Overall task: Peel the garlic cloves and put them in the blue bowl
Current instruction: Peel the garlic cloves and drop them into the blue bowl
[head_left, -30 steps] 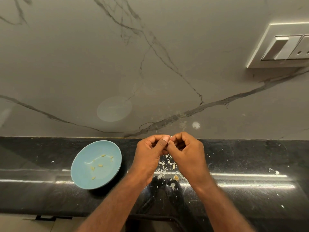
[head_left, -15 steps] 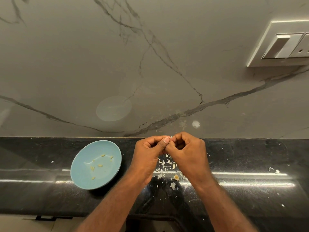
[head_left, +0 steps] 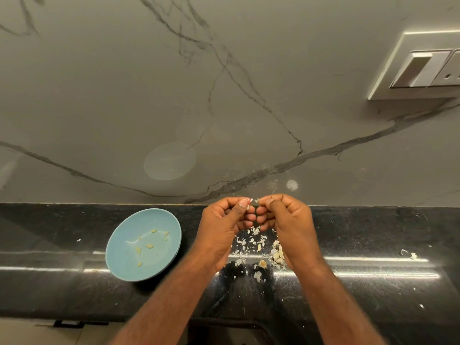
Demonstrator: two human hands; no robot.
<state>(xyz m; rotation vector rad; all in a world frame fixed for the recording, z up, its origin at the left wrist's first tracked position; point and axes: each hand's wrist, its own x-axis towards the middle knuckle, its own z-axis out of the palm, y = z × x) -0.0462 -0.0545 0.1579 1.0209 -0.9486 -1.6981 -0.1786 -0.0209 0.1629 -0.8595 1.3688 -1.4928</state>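
Observation:
My left hand [head_left: 225, 224] and my right hand [head_left: 288, 222] are raised side by side over the black counter, a small gap between their fingertips. The left thumb and forefinger pinch a small garlic clove [head_left: 248, 206]. The right fingertips pinch a white scrap of garlic skin [head_left: 257, 200]. To the left stands the blue bowl [head_left: 119, 257] holding several small peeled cloves [head_left: 149, 246]. Below my hands lies a scatter of white skins [head_left: 251, 241] and a cluster of unpeeled garlic [head_left: 277, 255], partly hidden by my right wrist.
The black counter [head_left: 373, 235] meets a grey marble wall [head_left: 224, 108] just behind my hands. A white switch plate [head_left: 423, 68] is on the wall at upper right. A few skin flecks [head_left: 408, 253] lie to the right. The counter's front edge runs below my forearms.
My hands were pressed together on the clove; now they have drawn slightly apart, the right one pulling a scrap of skin away from the clove.

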